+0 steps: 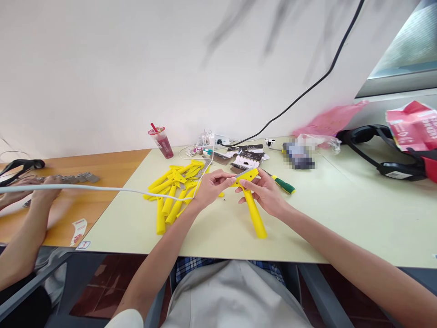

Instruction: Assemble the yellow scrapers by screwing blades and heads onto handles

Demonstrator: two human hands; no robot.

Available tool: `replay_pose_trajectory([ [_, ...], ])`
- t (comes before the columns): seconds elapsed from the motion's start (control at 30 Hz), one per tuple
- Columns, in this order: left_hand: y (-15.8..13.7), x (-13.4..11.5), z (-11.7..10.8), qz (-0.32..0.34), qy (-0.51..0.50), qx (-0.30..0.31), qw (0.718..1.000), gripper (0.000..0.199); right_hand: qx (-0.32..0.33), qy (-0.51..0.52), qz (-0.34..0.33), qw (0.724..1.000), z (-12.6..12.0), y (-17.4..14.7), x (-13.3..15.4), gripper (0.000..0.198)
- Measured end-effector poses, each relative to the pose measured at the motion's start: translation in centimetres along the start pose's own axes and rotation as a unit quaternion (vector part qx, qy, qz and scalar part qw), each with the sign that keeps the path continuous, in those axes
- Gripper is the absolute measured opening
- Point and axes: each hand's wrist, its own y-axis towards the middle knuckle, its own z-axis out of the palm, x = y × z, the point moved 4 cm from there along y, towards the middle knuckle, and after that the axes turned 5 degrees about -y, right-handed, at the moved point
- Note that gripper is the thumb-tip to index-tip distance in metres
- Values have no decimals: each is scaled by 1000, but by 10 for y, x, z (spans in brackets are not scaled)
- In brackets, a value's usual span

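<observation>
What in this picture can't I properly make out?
All in the head view:
Green tool: far end hidden behind the right hand.
Yellow pile: partly hidden by the left hand.
Dark object: blurred by pixel blocks.
Cup: print too small to read.
Co-worker: mostly cut off by the left edge.

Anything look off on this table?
One thing: the thin white cable cuts across the view, passing in front of the pile of yellow plastic handles, close beside the left hand; odd routing, possibly a snag risk. Contact isn't clear. No spill or damage visible.
</observation>
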Motion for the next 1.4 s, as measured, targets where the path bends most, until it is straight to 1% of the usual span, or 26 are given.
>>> replay_pose_trajectory([
  [0.1, -1, -2, -1, 6, 6, 2, 1000, 31, 2, -5, 0, 1000, 0, 0, -2, 58],
  [0.23, -2, -4, 0, -7, -18, 6, 1000, 31, 12, -11, -10, 1000, -1, 1, -4, 57],
  [0.3, -1, -4, 2, -37, -49, 5, 998, 34, 11, -9, -9, 1000, -2, 2, -4, 57],
  [0.37, 1, 0, 3, -87, -120, -5, 989, 37, 1, -4, -6, 1000, -5, 4, -4, 57],
  [0.43, 3, 4, 3, -139, -223, -30, 964, 32, -12, -1, -4, 1000, -9, 6, -4, 57],
  [0.53, 6, 15, 1, -208, -366, -75, 904, 16, -25, -3, -5, 1000, -14, 8, -5, 57],
  [0.57, 7, 20, 0, -233, -404, -86, 880, 18, -28, -5, -5, 1000, -15, 9, -5, 57],
  [0.67, 7, 35, -3, -298, -482, -130, 813, 34, -31, -7, -2, 1000, -14, 9, -6, 57],
  [0.7, 7, 39, -4, -310, -495, -147, 798, 36, -30, -8, -1, 1000, -13, 9, -6, 57],
  [0.73, 7, 42, -5, -317, -501, -161, 789, 37, -30, -8, 0, 1000, -13, 9, -7, 56],
  [0.77, 7, 44, -6, -320, -500, -170, 787, 35, -29, -9, 0, 1000, -13, 9, -7, 56],
  [0.8, 6, 44, -6, -317, -493, -169, 793, 31, -29, -11, 1, 1000, -12, 9, -8, 56],
  [0.83, 6, 43, -5, -309, -482, -157, 805, 25, -29, -12, 3, 1000, -12, 9, -8, 55],
  [0.9, 6, 38, -2, -286, -449, -106, 840, 12, -26, -12, 6, 1000, -12, 8, -9, 55],
  [0.93, 6, 36, 1, -273, -424, -76, 860, 11, -24, -11, 7, 1000, -12, 8, -10, 55],
  [1.0, 5, 32, 5, -247, -365, -30, 897, 19, -18, -10, 10, 1000, -11, 8, -10, 54],
  [1.07, 4, 31, 7, -227, -305, -16, 925, 28, -10, -15, 14, 1000, -11, 8, -10, 54],
  [1.13, 4, 32, 7, -216, -267, -19, 939, 35, -1, -22, 21, 1000, -10, 8, -10, 53],
  [1.33, 3, 31, 5, -212, -189, -7, 959, 43, 10, -30, 35, 999, -10, 9, -10, 53],
  [1.4, 3, 29, 6, -206, -179, -5, 962, 45, 9, -33, 34, 999, -10, 8, -9, 53],
])
